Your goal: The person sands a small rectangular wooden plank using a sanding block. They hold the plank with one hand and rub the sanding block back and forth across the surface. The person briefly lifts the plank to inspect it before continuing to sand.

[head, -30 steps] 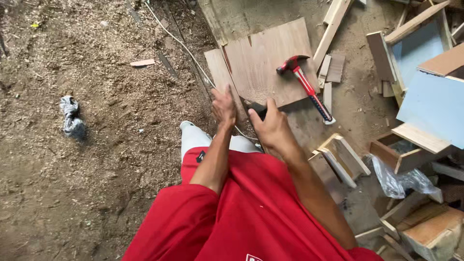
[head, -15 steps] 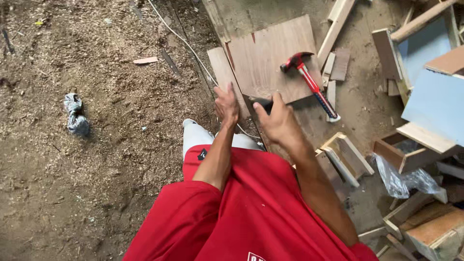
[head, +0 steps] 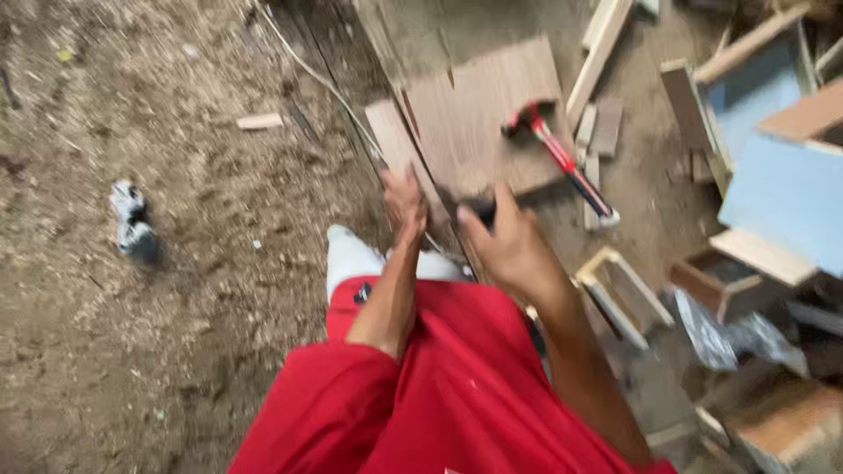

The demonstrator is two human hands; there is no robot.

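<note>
Hands first: we have both out in front of us, low over the ground, and the picture is blurred, so some of this stays uncertain. Our left hand (head: 406, 204) is closed around the near end of a thin wooden strip (head: 397, 145) that runs away from us along the left edge of the plywood sheets (head: 492, 118) — held there, it seems, to keep the strip steady. Our right hand (head: 509, 250) is wrapped around a dark object (head: 479, 209), of which only a stub shows past the thumb; we cannot tell what kind of tool it is. It sits just beside the left hand, near the lower edge of the sheets.

A hammer (head: 562, 162) with a red handle lies across the right corner of the sheets, its head up on the wood and the grip end pointing down to the right — set within easy reach of the right hand, though neither hand touches it. Short offcuts (head: 601, 127) lie just right of it. Further right stand open wooden boxes, one with a pale blue panel (head: 781, 189), and a small wooden frame (head: 619, 290) lies by our right forearm. A thin cord (head: 316, 75) trails over the sawdust-strewn ground (head: 176, 333), and a crumpled rag (head: 132, 224) lies well apart to the left.
</note>
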